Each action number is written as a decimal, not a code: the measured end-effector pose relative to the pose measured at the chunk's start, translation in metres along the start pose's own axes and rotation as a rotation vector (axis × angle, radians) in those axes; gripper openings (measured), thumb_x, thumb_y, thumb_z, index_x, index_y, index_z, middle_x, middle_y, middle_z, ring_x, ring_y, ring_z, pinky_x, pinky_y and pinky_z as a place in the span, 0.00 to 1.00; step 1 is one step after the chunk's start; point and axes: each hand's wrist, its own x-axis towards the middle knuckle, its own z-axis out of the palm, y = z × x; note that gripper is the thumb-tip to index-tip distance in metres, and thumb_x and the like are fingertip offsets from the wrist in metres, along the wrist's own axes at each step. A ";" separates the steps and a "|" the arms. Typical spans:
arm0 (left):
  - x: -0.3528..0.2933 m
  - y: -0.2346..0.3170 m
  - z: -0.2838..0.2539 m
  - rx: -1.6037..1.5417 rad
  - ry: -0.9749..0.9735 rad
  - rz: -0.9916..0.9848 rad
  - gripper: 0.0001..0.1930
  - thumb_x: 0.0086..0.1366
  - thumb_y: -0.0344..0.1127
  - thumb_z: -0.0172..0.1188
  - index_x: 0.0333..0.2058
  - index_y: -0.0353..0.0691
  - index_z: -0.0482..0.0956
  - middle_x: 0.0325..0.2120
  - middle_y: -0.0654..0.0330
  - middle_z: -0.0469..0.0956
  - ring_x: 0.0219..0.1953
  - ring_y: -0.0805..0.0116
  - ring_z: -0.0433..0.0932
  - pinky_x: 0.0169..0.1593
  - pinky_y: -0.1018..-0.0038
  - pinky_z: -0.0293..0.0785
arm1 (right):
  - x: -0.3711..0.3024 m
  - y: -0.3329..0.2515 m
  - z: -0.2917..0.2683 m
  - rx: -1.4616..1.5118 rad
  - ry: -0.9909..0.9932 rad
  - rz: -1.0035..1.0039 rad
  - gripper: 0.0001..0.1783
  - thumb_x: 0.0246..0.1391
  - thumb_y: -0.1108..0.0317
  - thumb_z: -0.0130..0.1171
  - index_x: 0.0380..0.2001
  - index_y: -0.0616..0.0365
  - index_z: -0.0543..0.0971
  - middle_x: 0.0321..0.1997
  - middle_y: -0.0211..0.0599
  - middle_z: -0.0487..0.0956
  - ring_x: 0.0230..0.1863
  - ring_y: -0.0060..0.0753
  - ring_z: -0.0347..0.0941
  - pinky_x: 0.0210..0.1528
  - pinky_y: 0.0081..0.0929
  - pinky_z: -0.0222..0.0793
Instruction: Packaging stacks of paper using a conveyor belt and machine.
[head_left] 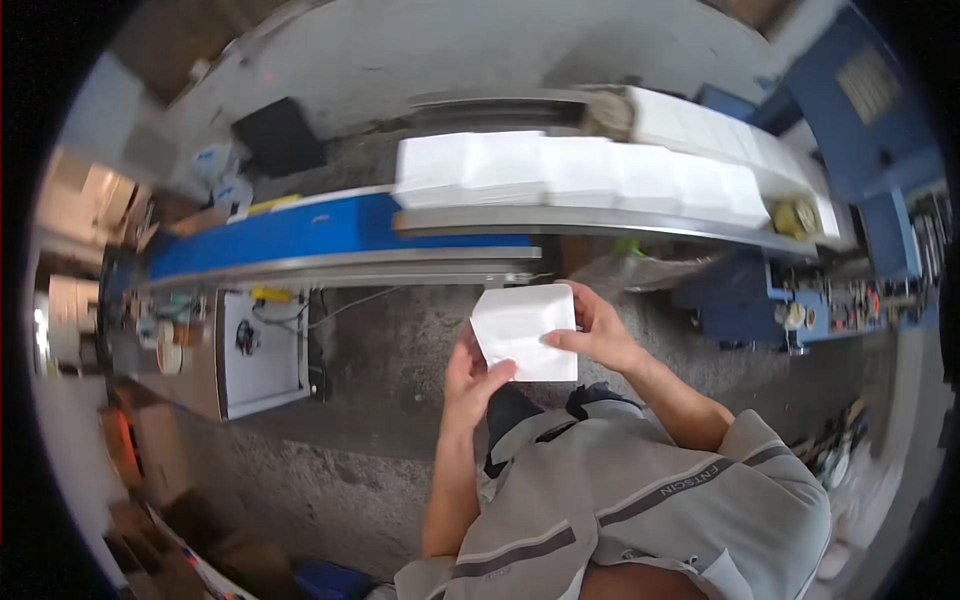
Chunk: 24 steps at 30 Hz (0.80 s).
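Note:
In front of my body I hold a flat white paper piece, roughly square with one slanted upper corner; it looks like a folded paper bag or a thin stack, but I cannot tell which. My left hand grips its lower left edge, thumb on top. On the opposite edge, my right hand clasps it with the thumb lying across the face and the fingers behind. Beyond it, a row of white paper stacks leans along a metal tray.
A blue conveyor belt runs to the left of the tray. Blue machinery stands on the right. At the left is an open white-lined case with cables. Cardboard boxes sit at the lower left.

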 end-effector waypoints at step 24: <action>-0.115 0.011 -0.483 -0.151 1.253 -0.327 0.23 0.66 0.43 0.61 0.51 0.30 0.72 0.34 0.59 0.80 0.35 0.76 0.77 0.36 0.79 0.73 | 0.656 0.006 0.696 0.347 -0.335 0.070 0.36 0.47 0.60 0.68 0.56 0.63 0.66 0.50 0.40 0.74 0.50 0.35 0.74 0.44 0.38 0.76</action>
